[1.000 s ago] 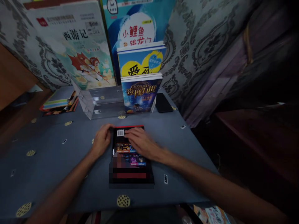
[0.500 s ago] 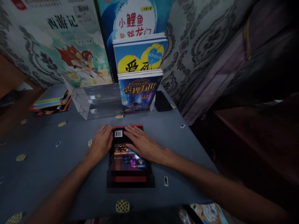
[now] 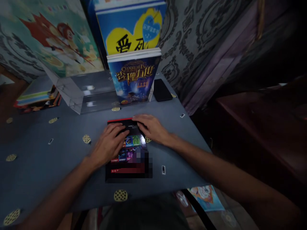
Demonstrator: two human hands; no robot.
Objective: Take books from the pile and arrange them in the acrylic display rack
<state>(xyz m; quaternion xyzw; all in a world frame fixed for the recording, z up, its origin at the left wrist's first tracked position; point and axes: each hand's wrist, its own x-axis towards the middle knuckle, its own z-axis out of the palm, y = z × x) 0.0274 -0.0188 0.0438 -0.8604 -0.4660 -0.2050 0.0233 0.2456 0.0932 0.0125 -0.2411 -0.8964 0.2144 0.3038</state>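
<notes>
A black book [image 3: 131, 140] with a red strip along its top edge lies flat on the table, its back cover up with rows of small coloured pictures. Across the left side of that cover rests my left hand [image 3: 110, 139], palm down with fingers spread. My right hand [image 3: 151, 127] is at the upper right corner; its fingers touch the cover near the edge and are stretched out. The lower part of the book is blurred by pixelation.
Behind the book stands a clear acrylic book rack [image 3: 72, 95] holding a blue book [image 3: 134, 80] in front of a blue-and-yellow book [image 3: 130, 28]. A black phone [image 3: 162, 90] lies right of it. A stack of books [image 3: 39, 94] is at left. The table edge [image 3: 195, 124] runs along the right.
My left hand has moved from the book's left edge onto its cover. My right hand has slid to the upper right corner. The view has tilted down.
</notes>
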